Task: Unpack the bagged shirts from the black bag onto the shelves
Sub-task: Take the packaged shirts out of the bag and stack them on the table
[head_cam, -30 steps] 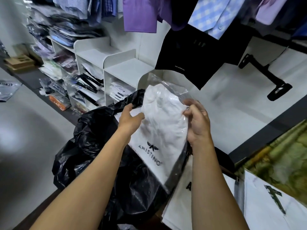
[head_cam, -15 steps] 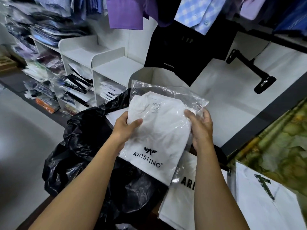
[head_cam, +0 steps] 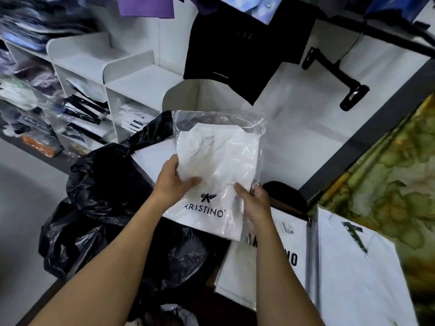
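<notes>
A white folded shirt in a clear plastic bag (head_cam: 219, 161), printed ARISTINO, is held flat in front of me above the black bag (head_cam: 103, 208). My left hand (head_cam: 175, 182) grips its left edge with the thumb on top. My right hand (head_cam: 253, 203) grips its lower right edge. The black bag lies crumpled and open at the lower left, under my left forearm. White cubby shelves (head_cam: 141, 83) stand behind it, some holding bagged shirts.
Two more bagged white shirts (head_cam: 266, 274) (head_cam: 353, 267) lie at the lower right. Dark and purple garments hang overhead, with a black hanger (head_cam: 334, 71) against the white surface. Stacks of bagged clothes fill the far left shelves (head_cam: 28, 95).
The bagged shirt has turned flatter and come lower. My right hand slid from its upper right edge down to the lower right. The view tilted down.
</notes>
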